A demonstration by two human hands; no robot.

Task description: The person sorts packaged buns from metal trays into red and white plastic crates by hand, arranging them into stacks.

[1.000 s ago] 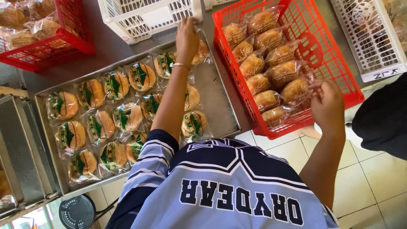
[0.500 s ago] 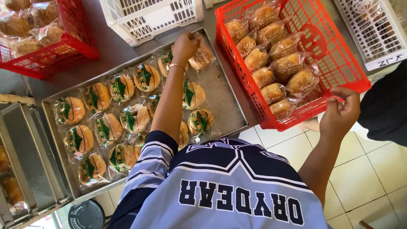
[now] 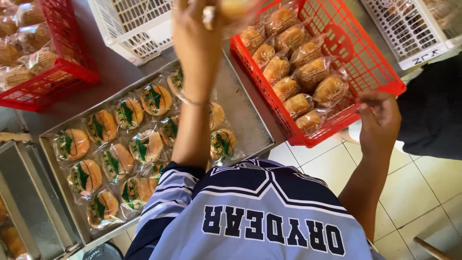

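Left hand (image 3: 197,36) pinching a blurred wrapped bun (image 3: 230,10) above red basket (image 3: 385,79), right hand (image 3: 380,120) gripping its rim

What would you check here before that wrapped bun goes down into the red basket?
1. Bun in hand: left hand holds a wrapped bun raised above the tray, blurred: ok.
2. Basket steadied: right hand grips the red basket at its near corner: ok.
3. Basket support: its near corner overhangs the tiled floor: not ok.
4. Free space: far side of the basket bare: ok.
5. Wrapper sealed: cannot tell.
6. Metal tray flat on the counter: ok.
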